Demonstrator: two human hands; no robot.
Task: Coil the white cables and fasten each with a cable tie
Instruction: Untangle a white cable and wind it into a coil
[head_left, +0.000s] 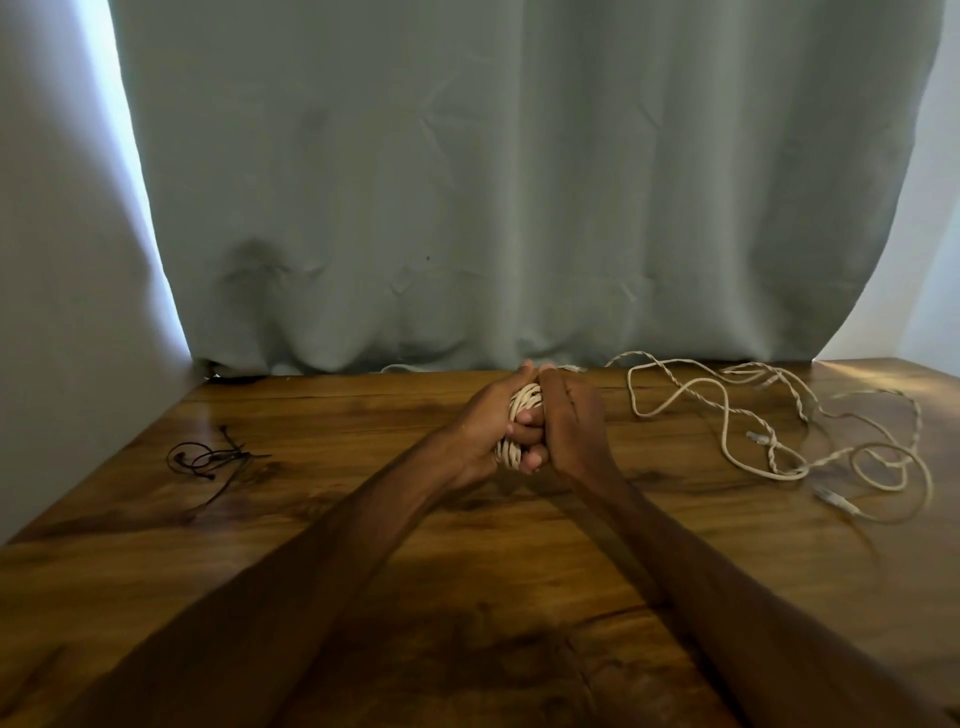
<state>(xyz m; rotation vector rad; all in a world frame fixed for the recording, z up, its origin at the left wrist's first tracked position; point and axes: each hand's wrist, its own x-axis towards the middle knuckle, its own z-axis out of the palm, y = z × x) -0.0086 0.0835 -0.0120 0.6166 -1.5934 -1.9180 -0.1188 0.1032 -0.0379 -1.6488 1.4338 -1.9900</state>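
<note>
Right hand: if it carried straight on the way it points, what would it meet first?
Probably the curtain behind the table. The right hand, gripping the cable coil, points away from the person. A loose cable strand lies just beyond it, but depth is unclear.

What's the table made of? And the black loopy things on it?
Table: looks like wood with a shiny varnish; grain streaks and light glare show. Black cable ties: probably thin plastic, holding springy loops; too small to be sure.

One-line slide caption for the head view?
Left hand and right hand grip the coiled cable; cable ties left, loose cables right.
</note>
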